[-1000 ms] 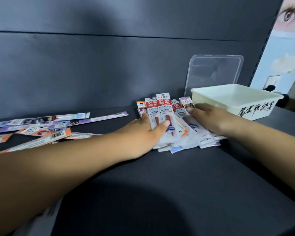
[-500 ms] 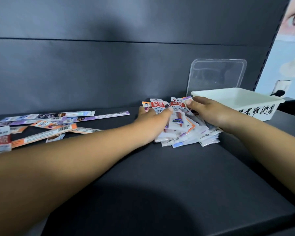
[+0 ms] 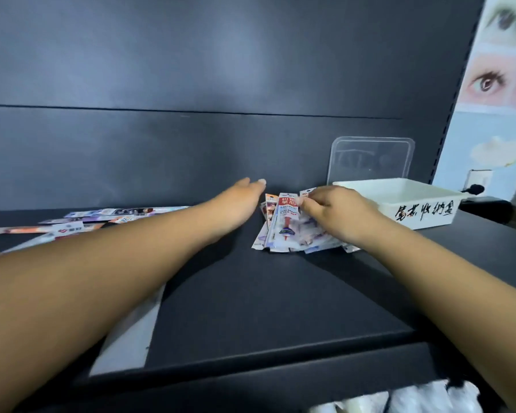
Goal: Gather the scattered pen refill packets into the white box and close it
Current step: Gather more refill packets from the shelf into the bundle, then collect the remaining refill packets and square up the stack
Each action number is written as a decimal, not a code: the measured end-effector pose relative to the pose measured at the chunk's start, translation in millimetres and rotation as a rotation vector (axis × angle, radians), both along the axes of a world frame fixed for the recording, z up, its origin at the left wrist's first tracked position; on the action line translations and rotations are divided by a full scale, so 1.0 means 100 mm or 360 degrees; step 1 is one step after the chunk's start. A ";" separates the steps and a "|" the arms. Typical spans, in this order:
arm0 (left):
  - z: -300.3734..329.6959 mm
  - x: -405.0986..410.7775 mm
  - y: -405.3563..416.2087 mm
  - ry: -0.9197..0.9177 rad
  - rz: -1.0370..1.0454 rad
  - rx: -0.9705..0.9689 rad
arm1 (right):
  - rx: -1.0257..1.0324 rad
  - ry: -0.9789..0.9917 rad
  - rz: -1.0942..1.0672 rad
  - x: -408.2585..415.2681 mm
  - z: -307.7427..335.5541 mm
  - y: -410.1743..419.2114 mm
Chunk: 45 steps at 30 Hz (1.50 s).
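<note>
Now right hand (image 3: 338,214) clamped on packet stack (image 3: 289,228) beside white box (image 3: 411,204); left hand (image 3: 242,195) flat, fingers together, empty.

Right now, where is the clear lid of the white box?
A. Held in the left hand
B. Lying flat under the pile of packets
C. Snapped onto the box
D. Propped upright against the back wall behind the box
D. The clear lid stands on edge against the dark back wall behind the open white box, while the left hand is empty and open.
</note>
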State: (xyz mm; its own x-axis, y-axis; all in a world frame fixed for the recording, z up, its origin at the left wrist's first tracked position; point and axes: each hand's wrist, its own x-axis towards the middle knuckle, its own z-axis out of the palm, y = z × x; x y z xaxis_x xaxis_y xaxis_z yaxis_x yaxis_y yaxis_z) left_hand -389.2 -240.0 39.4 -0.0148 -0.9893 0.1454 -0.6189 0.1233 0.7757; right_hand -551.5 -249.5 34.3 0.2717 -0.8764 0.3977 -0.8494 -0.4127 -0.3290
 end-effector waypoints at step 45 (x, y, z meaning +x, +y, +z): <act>-0.19 2.61 1.71 0.1280 -0.0526 0.0303 | 0.0883 -0.1854 0.0416 2.75 -0.10 1.84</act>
